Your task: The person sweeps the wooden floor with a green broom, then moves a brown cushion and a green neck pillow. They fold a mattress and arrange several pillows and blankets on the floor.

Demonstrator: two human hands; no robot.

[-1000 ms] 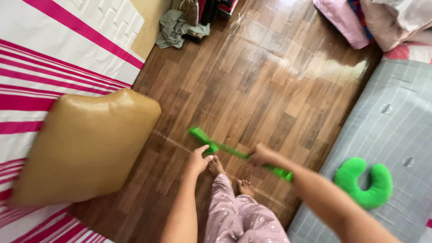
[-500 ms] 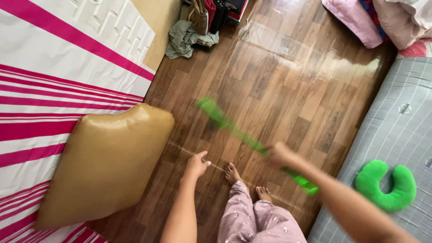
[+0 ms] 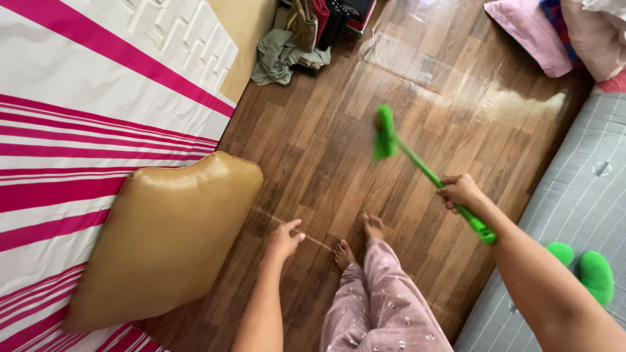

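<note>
broom (image 3: 417, 163) in right hand (image 3: 460, 191), mid-floor between bed (image 3: 98, 98), mattress (image 3: 580, 189).

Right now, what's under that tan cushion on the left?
The tan cushion lies partly on the pink-striped sheet, and its right edge juts over the wood floor. Whatever else is beneath it is covered. The left hand hovers beside it, apart.

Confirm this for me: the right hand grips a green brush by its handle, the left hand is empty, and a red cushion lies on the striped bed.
One detail is off. The cushion on the striped bed is tan, not red, as the head view shows. The rest holds: the right hand grips the green brush by its handle, and the left hand is empty.
</note>
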